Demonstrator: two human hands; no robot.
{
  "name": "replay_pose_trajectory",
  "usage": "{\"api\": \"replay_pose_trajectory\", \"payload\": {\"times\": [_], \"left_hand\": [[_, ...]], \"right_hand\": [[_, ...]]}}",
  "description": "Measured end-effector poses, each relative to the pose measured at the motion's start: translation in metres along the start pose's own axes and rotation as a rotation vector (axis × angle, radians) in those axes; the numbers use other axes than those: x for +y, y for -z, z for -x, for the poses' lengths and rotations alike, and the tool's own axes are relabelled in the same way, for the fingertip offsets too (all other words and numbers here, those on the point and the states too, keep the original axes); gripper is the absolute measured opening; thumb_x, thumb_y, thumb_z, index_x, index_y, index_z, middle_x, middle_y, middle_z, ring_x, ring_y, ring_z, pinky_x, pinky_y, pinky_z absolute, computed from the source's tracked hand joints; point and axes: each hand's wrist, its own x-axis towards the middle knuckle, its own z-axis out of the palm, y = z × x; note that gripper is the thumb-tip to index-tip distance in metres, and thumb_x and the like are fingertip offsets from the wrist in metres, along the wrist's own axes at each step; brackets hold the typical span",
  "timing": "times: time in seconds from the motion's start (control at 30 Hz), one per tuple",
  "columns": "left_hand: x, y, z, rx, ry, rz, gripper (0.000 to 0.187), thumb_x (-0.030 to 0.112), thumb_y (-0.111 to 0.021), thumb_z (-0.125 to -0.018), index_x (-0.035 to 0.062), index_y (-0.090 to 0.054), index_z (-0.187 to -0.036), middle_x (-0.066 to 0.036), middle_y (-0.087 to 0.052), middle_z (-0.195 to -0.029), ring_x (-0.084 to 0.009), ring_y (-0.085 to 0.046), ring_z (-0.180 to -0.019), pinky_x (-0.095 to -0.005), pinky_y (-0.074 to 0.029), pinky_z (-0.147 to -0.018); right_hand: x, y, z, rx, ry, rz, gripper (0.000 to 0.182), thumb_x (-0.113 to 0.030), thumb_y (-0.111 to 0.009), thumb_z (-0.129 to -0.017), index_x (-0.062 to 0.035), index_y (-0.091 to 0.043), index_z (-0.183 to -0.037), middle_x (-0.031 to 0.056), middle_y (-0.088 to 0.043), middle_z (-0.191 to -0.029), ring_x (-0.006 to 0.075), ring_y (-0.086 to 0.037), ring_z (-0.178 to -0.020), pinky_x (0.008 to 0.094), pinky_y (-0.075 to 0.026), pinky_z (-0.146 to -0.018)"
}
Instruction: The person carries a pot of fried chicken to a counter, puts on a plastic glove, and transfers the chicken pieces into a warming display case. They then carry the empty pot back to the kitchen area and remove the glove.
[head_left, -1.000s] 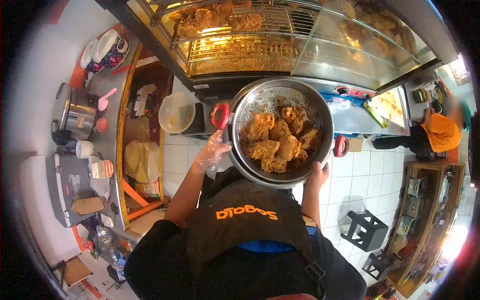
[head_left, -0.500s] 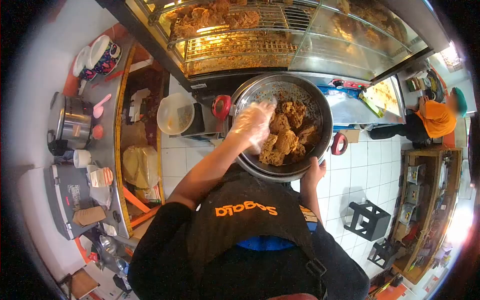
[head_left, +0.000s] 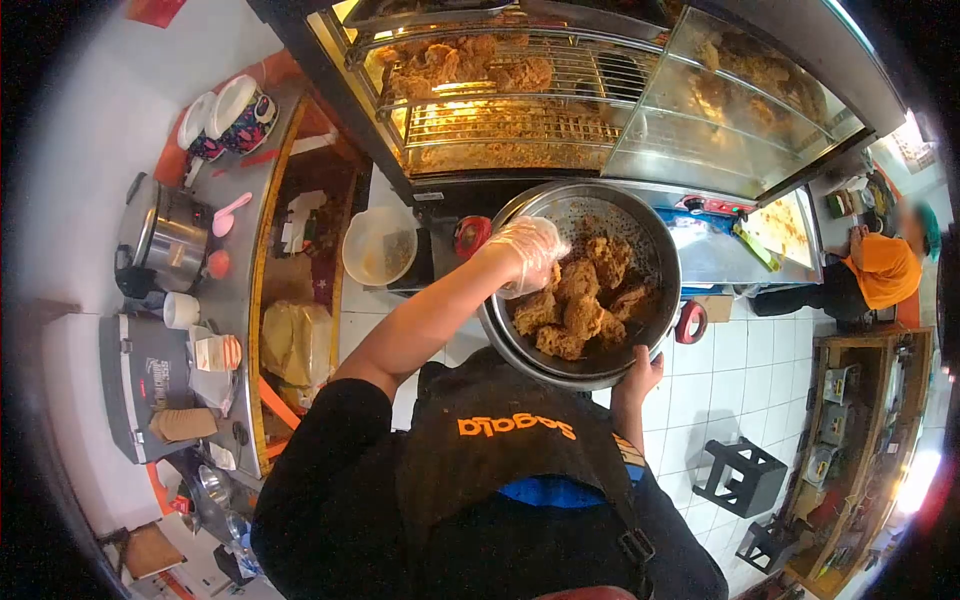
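- Left hand (head_left: 530, 258): covered by a clear plastic glove, reached over the left rim of the pot (head_left: 670, 250). Fingers are bent inward; fingertips are partly hidden, so whether a piece is pinched or only touched cannot be told.
- Right hand (head_left: 640, 374): bare, wrapped on the pot's lower right edge. Thumb is laid at the rim; the other fingers are mostly hidden by the pot and hand.
- Fried chicken (head_left: 582, 312): heaped in the pot, right of and below the left hand in view; the nearest piece is partly covered by the glove. Right hand is kept outside the wall, just beyond the heap. Chunks are irregular and pointed in mixed directions.
- Pot: round, mouth faced up toward the camera. Its longest line is given by two red handles, one (head_left: 472, 236) at upper left, one (head_left: 690, 322) at lower right. Inner wall is seen perforated.
- White bowl (head_left: 378, 246): set left of the pot, apart from it.
- Display cabinet (head_left: 722, 125): placed just past the pot, more chicken carried on its wire racks (head_left: 520, 132).
- Steel table (head_left: 238, 250), far left: pink spoon (head_left: 232, 213) and large steel cooker (head_left: 178, 240) are held on it.
- Far right: another person (head_left: 885, 272) in an orange top is seen, well apart. Black stool (head_left: 740, 478) is stood on the tiled floor (head_left: 725, 350) nearer.
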Motion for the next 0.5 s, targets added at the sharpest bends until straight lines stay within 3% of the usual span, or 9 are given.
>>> {"api": "replay_pose_trajectory", "payload": {"times": [0.1,0.13,0.2,0.27,0.33,0.4,0.43,0.47,0.5], "left_hand": [[-0.008,0.005,0.012,0.141,-0.002,0.101,0.029,0.009,-0.058,-0.065,0.0016,-0.062,-0.093,-0.017,-0.064,-0.089,-0.0316,-0.063,-0.084,-0.0370,-0.052,-0.076],[-0.008,0.016,0.017,0.123,0.008,-0.034,0.030,0.010,-0.059,-0.065,0.0014,-0.059,-0.095,-0.016,-0.063,-0.089,-0.0311,-0.062,-0.081,-0.0352,-0.051,-0.077],[-0.025,0.022,0.032,0.309,0.012,0.357,0.031,0.012,-0.062,-0.065,0.0019,-0.057,-0.095,-0.016,-0.062,-0.087,-0.0293,-0.060,-0.078,-0.0336,-0.050,-0.076],[-0.034,0.031,0.048,0.502,0.150,0.510,0.031,0.014,-0.069,-0.067,0.0030,-0.055,-0.093,-0.011,-0.061,-0.085,-0.0239,-0.059,-0.080,-0.0372,-0.047,-0.078],[-0.035,0.042,0.051,0.508,0.518,1.293,0.031,0.016,-0.071,-0.071,0.0063,-0.058,-0.097,-0.009,-0.061,-0.078,-0.0187,-0.057,-0.075,-0.0319,-0.048,-0.070],[-0.044,0.063,0.058,0.640,0.476,1.370,0.029,0.013,-0.071,-0.075,0.0033,-0.057,-0.099,-0.004,-0.060,-0.084,-0.0150,-0.056,-0.079,-0.0305,-0.047,-0.075],[-0.087,0.017,0.045,0.897,0.423,1.759,0.026,0.012,-0.070,-0.078,0.0025,-0.058,-0.099,-0.005,-0.062,-0.088,-0.0134,-0.058,-0.081,-0.0272,-0.047,-0.078],[-0.109,0.011,0.047,0.863,0.455,1.694,0.031,0.016,-0.070,-0.080,0.0009,-0.058,-0.105,-0.008,-0.063,-0.101,-0.0160,-0.060,-0.092,-0.0273,-0.046,-0.085],[-0.142,-0.008,0.037,0.962,0.399,1.542,0.033,0.018,-0.067,-0.082,0.0009,-0.057,-0.109,-0.009,-0.062,-0.105,-0.0168,-0.060,-0.095,-0.0269,-0.045,-0.087]], "right_hand": [[0.006,0.004,-0.003,-0.004,0.018,-0.010,0.022,-0.002,-0.054,-0.080,0.0039,-0.049,-0.100,0.0105,-0.058,-0.088,0.0198,-0.058,-0.073,0.0325,-0.049,-0.064],[0.005,0.003,-0.003,-0.001,0.019,-0.010,0.022,-0.002,-0.054,-0.080,0.0039,-0.049,-0.100,0.0105,-0.058,-0.088,0.0198,-0.058,-0.073,0.0325,-0.049,-0.064],[0.004,0.003,-0.002,0.005,0.012,0.014,0.022,-0.003,-0.054,-0.080,0.0037,-0.049,-0.100,0.0102,-0.057,-0.088,0.0192,-0.058,-0.074,0.0333,-0.048,-0.064],[0.005,0.002,-0.001,-0.001,0.017,-0.012,0.022,-0.003,-0.054,-0.080,0.0038,-0.048,-0.100,0.0103,-0.057,-0.089,0.0193,-0.057,-0.075,0.0338,-0.048,-0.065],[0.003,-0.001,0.001,-0.012,0.023,-0.039,0.022,-0.003,-0.054,-0.080,0.0038,-0.048,-0.100,0.0105,-0.057,-0.089,0.0194,-0.057,-0.075,0.0342,-0.047,-0.065],[-0.002,-0.003,0.004,0.017,-0.006,-0.015,0.022,-0.004,-0.054,-0.080,0.0036,-0.048,-0.100,0.0107,-0.057,-0.088,0.0202,-0.057,-0.076,0.0347,-0.047,-0.066],[-0.001,-0.003,0.003,0.016,-0.007,-0.015,0.022,-0.004,-0.054,-0.080,0.0036,-0.048,-0.100,0.0107,-0.057,-0.088,0.0202,-0.057,-0.076,0.0347,-0.047,-0.066],[0.001,-0.001,0.002,0.004,0.002,-0.021,0.022,-0.004,-0.055,-0.080,0.0035,-0.048,-0.100,0.0108,-0.057,-0.088,0.0206,-0.057,-0.075,0.0346,-0.047,-0.066],[0.003,0.001,0.001,-0.008,0.012,-0.028,0.022,-0.004,-0.055,-0.080,0.0034,-0.048,-0.100,0.0110,-0.057,-0.088,0.0211,-0.057,-0.074,0.0344,-0.048,-0.065]]}}
